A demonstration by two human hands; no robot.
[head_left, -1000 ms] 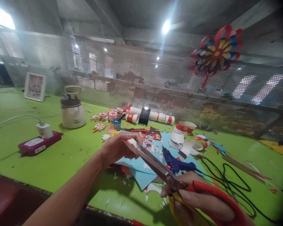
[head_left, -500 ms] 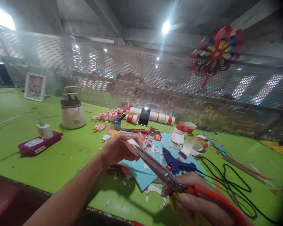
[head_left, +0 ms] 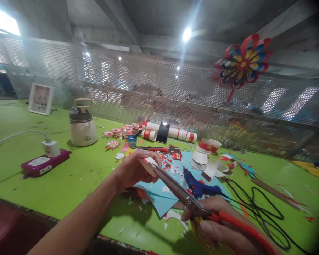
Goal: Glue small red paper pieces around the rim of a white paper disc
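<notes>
My left hand [head_left: 138, 168] pinches a small piece of white and red paper [head_left: 149, 163] above the table. Scissors [head_left: 179, 189] with a red and a yellow handle are in my right hand [head_left: 220, 216], my fingers wrapped round the handles. Their blade tips touch the paper beside my left fingers, the blades nearly together. Under the hands lie light blue paper sheets [head_left: 161, 205], strewn with red and white snippets. A blue glue gun [head_left: 200, 184] rests just beyond my right hand.
Paper cups [head_left: 199, 159] stand beyond the glue gun, whose black cord [head_left: 255, 209] loops to the right. Further back are a phone [head_left: 163, 132], a paper cup stack [head_left: 178, 132], a blue jar [head_left: 132, 140] and round paper pieces [head_left: 127, 130]. Leftward stand a spray bottle [head_left: 83, 131] and purple power strip [head_left: 45, 163].
The scissor blades have closed slightly on the paper. Both hands stay almost in place, and the view has shifted a little.
</notes>
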